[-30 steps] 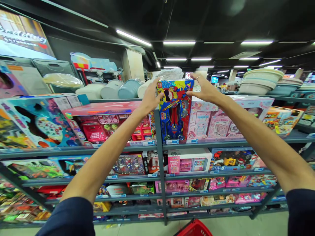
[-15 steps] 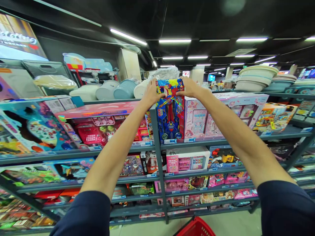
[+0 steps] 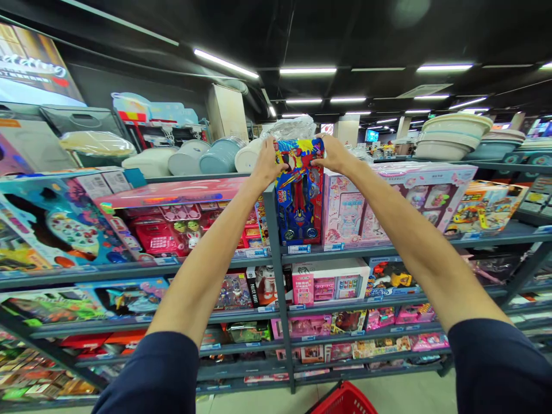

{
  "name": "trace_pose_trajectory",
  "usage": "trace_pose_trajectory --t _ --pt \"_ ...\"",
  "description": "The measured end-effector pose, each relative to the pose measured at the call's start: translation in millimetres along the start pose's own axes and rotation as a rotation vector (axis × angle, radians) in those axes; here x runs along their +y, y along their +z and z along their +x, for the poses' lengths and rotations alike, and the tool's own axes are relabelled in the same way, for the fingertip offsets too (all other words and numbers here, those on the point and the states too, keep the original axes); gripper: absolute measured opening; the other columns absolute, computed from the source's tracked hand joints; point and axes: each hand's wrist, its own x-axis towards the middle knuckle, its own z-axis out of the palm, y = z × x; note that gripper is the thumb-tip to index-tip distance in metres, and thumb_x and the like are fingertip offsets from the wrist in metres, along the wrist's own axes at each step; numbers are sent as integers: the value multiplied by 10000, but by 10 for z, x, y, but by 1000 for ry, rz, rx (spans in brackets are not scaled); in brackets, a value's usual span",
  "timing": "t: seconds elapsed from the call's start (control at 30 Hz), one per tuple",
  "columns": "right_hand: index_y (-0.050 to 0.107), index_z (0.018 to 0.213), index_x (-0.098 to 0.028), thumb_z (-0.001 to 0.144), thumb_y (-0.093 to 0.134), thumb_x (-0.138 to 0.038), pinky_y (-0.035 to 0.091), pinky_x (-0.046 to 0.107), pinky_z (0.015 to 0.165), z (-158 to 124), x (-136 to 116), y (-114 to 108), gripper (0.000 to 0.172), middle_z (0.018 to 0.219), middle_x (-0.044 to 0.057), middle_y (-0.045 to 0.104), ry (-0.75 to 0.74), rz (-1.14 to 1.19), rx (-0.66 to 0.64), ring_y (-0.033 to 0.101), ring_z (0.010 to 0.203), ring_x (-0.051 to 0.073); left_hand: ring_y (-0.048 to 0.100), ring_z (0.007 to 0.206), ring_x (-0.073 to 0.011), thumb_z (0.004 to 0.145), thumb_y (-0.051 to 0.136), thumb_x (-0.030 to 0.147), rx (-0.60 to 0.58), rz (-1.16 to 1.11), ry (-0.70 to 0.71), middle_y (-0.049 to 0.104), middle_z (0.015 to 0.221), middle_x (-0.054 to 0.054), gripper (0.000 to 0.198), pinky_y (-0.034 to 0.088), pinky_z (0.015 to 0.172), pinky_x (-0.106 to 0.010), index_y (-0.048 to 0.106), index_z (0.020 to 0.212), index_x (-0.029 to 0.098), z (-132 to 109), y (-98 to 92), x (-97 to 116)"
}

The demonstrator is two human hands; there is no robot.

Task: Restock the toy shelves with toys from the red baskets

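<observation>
A tall blue and red toy box (image 3: 299, 198) stands upright on the top shelf, just right of a grey shelf post. My left hand (image 3: 268, 163) grips its upper left edge, thumb across the front. At the upper right edge my right hand (image 3: 334, 155) holds it the same way, thumb on the front. The backs of both hands face up and the fingers behind the box are hidden. Close on its right is a pink and white toy box (image 3: 351, 215). Left of the post lies a wide pink toy set (image 3: 168, 227).
A red shopping basket (image 3: 345, 399) is on the floor below. Pails (image 3: 222, 155) and stacked basins (image 3: 451, 138) stand behind the top shelf. Lower shelves hold several boxed toys, among them a white and pink box (image 3: 330, 282). A grey shelf post (image 3: 276, 247) runs down beside the held box.
Both hands keep their hold on the blue and red box. Its lower edge now sits slightly higher and farther back from the shelf's front. The view has shifted a little.
</observation>
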Motion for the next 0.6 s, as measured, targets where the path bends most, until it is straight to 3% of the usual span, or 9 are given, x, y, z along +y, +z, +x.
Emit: trace_pose_trajectory --t 0.13,0.23,0.33,0.4,0.47,0.53,0.57,0.6 --pt "496 1533 -136 752 922 -240 372 633 1309 51 36 72 896 1568 209 544 34 0 -39 481 1504 409 481 1470 -311 727 907 153 -5 -3 -51 509 1573 -191 921 368 1278 -518 411 1504 147 38 115 -44" --pt "448 1568 -77 764 904 -218 354 586 1333 113 32 117 935 1599 237 500 80 7 -71 463 1522 406 458 1507 -332 699 896 136 -11 -11 -64 489 1600 -210 995 340 1307 -523 390 1554 155 84 182 -89" --pt "394 1605 -59 791 884 -242 317 597 1347 145 -52 98 967 1642 254 440 109 2 -82 405 1561 421 400 1563 -365 739 882 234 -3 -67 -20 463 1642 -208 993 301 1326 -573 380 1595 193 106 145 -85" --pt "372 1632 -119 862 829 -321 292 639 1344 29 -168 62 919 1654 223 438 121 10 6 367 1584 421 367 1588 -359 800 855 339 40 -98 49 478 1646 -186 929 294 1329 -585 396 1599 220 11 48 -14" --pt "364 1645 -192 979 688 -400 342 644 1308 -293 -320 65 769 1617 183 497 136 56 142 424 1552 394 431 1548 -338 877 793 407 113 -102 109 558 1585 -166 802 357 1298 -558 443 1578 232 -263 -65 119" --pt "404 1620 -231 1067 518 -426 476 592 1205 -824 -486 169 597 1495 161 617 160 139 199 585 1409 348 605 1378 -311 970 685 422 116 -75 103 696 1406 -145 596 480 1195 -512 536 1515 235 -732 -128 285" --pt "457 1582 -237 1086 472 -433 548 552 1115 -1138 -566 269 533 1377 149 693 178 187 161 673 1278 324 691 1235 -294 1012 623 419 51 -47 63 757 1265 -132 491 539 1115 -486 596 1463 228 -1018 -121 366" --pt "528 1518 -235 1088 467 -445 601 506 1001 -1455 -639 398 482 1215 130 756 196 234 68 737 1110 301 743 1082 -275 1035 584 418 -87 -2 9 792 1108 -110 406 580 1028 -455 666 1382 224 -1316 -85 438"
